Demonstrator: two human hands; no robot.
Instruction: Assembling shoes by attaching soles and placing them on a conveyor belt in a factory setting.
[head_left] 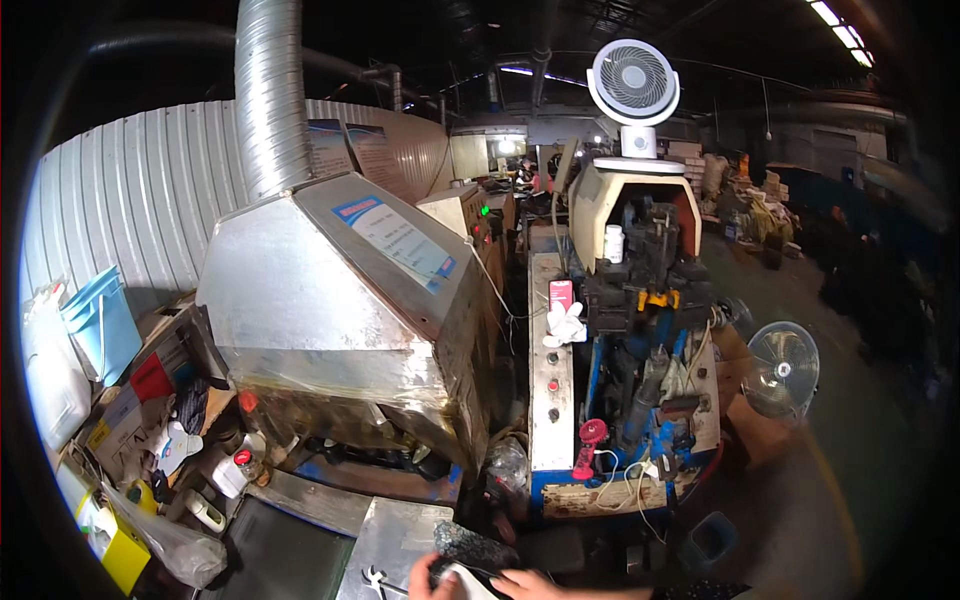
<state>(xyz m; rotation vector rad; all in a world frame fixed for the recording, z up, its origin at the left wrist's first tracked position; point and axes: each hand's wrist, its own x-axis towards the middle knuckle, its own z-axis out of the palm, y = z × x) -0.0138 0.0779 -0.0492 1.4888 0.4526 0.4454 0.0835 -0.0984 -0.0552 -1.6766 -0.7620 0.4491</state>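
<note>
As the left hand (430, 582) is gripping a dark speckled piece (475, 546) at six o'clock, the right hand (527, 583), grip unclear, is seemingly helping position it, next calling for steadiness

"What's the desk (395, 530) like?"
"It has a flat gray top, like metal."
"What's on it?"
"1 small black and white tool (374, 577). A dark speckled piece (470, 546) is by the desk's right side; I can't tell if they touch."
</note>
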